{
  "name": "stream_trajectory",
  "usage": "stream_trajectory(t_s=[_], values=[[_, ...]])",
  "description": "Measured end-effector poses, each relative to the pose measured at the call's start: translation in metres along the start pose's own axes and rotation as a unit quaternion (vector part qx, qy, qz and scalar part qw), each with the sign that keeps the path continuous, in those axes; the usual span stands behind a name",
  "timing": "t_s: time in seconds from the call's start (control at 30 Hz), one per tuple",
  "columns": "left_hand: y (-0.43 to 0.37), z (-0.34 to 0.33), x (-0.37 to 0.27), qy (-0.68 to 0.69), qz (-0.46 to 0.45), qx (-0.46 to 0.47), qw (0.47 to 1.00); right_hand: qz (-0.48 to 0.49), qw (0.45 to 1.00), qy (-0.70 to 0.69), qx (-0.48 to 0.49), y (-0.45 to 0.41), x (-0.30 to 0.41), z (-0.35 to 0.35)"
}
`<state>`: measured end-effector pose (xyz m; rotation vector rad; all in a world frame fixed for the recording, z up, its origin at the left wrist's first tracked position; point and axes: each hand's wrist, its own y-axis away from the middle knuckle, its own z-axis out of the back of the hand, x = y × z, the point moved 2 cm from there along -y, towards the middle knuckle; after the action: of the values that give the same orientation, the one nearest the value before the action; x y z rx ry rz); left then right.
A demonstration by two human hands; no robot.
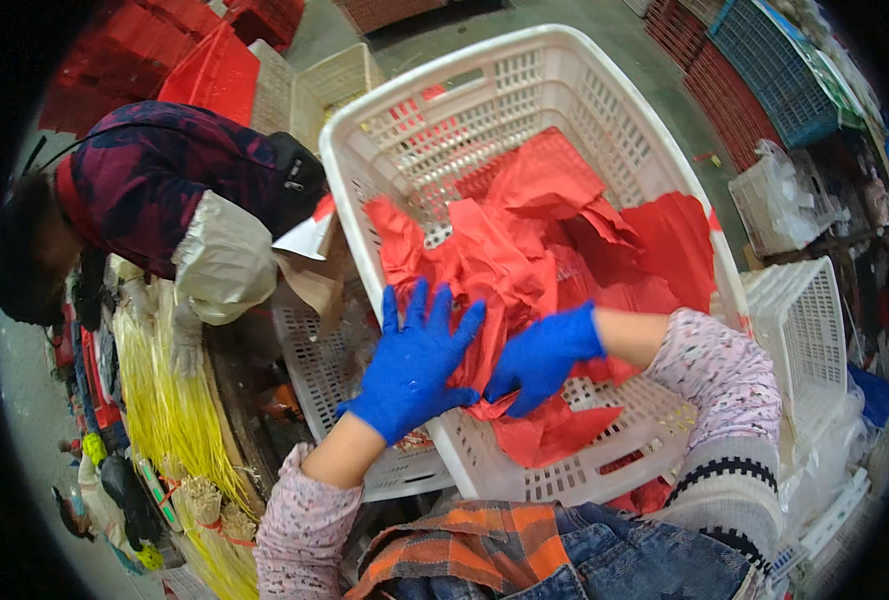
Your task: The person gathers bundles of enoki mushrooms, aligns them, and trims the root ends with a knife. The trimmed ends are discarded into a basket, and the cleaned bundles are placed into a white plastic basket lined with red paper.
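A white plastic basket with slotted walls stands before me, and crumpled red paper fills much of it. My left hand, in a blue glove, lies with spread fingers over the basket's left rim and the edge of the paper. Its thumb points towards my right hand, also blue-gloved, whose fingers are curled on a fold of the red paper near the basket's near end. The right fingertips are partly hidden by the fold.
At left a person bends over yellow strands on a bench. Another white crate sits beneath the basket's left side. More crates are stacked at right, including a white one and a blue one.
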<state>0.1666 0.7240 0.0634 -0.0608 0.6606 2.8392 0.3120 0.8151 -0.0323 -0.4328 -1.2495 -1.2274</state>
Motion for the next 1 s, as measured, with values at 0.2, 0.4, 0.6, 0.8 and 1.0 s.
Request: stream_trajectory(t_s=[0.2, 0.4, 0.6, 0.8, 1.0], values=[[-0.024, -0.045, -0.017, 0.021, -0.050, 0.244, 0.968, -0.338, 0.788, 0.150, -0.493, 0.090, -0.122, 0.091], [-0.024, -0.046, -0.024, 0.035, -0.035, 0.154, 0.987, -0.444, 0.759, 0.136, -0.456, 0.022, -0.233, -0.004], [-0.033, -0.075, -0.040, 0.072, -0.087, 0.279, 0.954, -0.457, 0.785, -0.052, -0.415, -0.040, -0.201, -0.115], [-0.024, -0.101, -0.066, -0.017, -0.091, 0.313, 0.945, -0.328, 0.883, -0.181, -0.282, -0.043, -0.139, -0.210], [-0.018, -0.087, -0.066, 0.100, -0.061, 0.261, 0.958, -0.203, 0.875, -0.380, -0.221, -0.005, -0.106, -0.199]])
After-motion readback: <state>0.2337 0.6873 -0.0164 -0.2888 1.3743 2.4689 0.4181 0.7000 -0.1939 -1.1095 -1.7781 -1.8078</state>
